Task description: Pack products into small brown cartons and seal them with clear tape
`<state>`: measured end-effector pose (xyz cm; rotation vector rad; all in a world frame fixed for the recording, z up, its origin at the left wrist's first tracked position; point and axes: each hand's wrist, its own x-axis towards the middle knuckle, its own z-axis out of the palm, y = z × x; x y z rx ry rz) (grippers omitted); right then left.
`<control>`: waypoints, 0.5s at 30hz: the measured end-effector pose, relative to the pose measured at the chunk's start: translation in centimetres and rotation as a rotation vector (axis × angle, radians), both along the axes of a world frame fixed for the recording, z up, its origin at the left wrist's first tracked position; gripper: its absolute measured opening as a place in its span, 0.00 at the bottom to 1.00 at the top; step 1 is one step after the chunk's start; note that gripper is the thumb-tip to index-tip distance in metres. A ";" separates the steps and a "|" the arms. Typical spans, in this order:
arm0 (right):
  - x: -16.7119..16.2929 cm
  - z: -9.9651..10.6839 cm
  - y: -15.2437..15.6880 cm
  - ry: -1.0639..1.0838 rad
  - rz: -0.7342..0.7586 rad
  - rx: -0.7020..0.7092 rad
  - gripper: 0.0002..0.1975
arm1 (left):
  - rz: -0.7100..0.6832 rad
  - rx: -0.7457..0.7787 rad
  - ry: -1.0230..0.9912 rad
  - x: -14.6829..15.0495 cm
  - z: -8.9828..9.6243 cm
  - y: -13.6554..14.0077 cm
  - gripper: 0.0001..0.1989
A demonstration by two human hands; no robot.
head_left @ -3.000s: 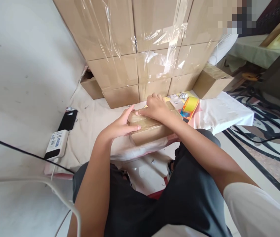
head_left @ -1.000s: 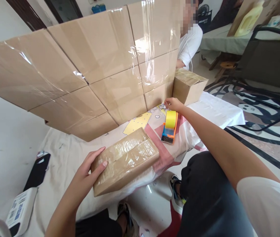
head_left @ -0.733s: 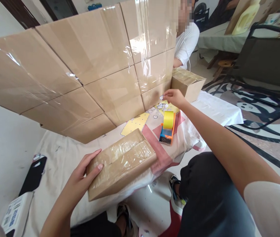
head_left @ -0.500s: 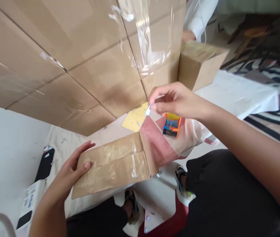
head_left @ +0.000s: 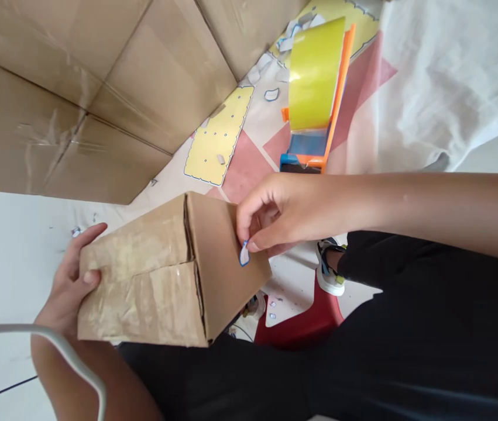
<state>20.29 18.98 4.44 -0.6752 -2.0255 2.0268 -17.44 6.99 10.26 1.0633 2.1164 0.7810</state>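
A taped cardboard box (head_left: pixel 143 275) lies tilted low in front of me. My left hand (head_left: pixel 71 278) grips its left end, the thumb on the taped face and the fingers behind the far edge. Between thumb and forefinger of my right hand (head_left: pixel 266 219) is a small scrap of paper (head_left: pixel 244 254), white with a blue outline. It hangs over the plain right side of the box; whether it touches the cardboard I cannot tell. Just beyond my right wrist stands an orange and blue tape dispenser (head_left: pixel 334 111) with a wide roll of yellow tape (head_left: pixel 316 76).
Stacked cardboard boxes (head_left: pixel 156 88) wall off the back left. A yellow card (head_left: pixel 220 137) and several paper scraps (head_left: pixel 270 95) lie on the pink and white cloth (head_left: pixel 249 158). A grey cable (head_left: pixel 55 339) curves in at lower left. Below shows a red stool (head_left: pixel 310 321).
My right hand has brought the scrap down from above the yellow card to the box's right side. The box is turned, showing more of that side. The view has moved closer to the tape dispenser.
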 end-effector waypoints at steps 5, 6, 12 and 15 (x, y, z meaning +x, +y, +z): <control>-0.6 -1.5 -0.4 0.060 -0.039 -0.060 0.03 | -0.010 0.034 -0.002 -0.1 -0.1 0.0 0.48; -0.7 -1.7 -0.4 0.075 -0.051 -0.064 0.03 | -0.008 0.039 -0.004 0.1 -0.1 0.0 0.48; -1.0 -2.0 -0.9 0.134 -0.062 -0.018 0.03 | 0.007 0.066 -0.020 1.2 0.0 -0.2 0.47; -1.1 -2.4 -1.3 0.214 -0.070 0.027 0.03 | -0.001 0.072 -0.019 1.4 -0.1 -0.3 0.47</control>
